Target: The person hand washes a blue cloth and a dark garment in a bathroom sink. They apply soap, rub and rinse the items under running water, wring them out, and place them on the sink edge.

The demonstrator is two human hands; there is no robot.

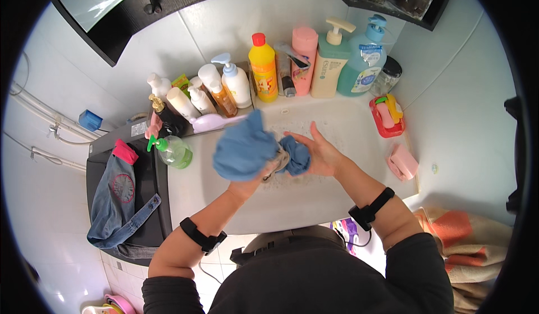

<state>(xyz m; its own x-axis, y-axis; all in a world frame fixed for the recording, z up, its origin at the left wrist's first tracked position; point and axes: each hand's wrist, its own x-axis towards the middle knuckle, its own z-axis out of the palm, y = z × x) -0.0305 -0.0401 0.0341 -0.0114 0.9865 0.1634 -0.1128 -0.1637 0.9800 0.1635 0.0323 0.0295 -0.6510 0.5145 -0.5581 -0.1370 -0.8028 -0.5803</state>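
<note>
A bunched blue cloth garment (244, 152), blurred by motion, hangs above the white washbasin (236, 213). My left hand (252, 181) grips it from below, its fingers mostly hidden by the fabric. Between the larger bunch and a smaller blue bunch (297, 156) runs a beige fabric band (278, 162). My right hand (322, 156) is against the smaller bunch, with thumb and a finger spread apart; the remaining fingers are partly hidden, so I cannot tell whether they grip it. Suds or water drops (311, 183) show on the basin below the cloth.
Along the back ledge stand a yellow bottle (264, 72), pump bottles (332, 65) and several toiletries. A green-pump soap bottle (174, 152) is at left, beside a denim garment (116, 200) on a black surface. At right sit a red soap dish (386, 116) and a pink box (403, 162).
</note>
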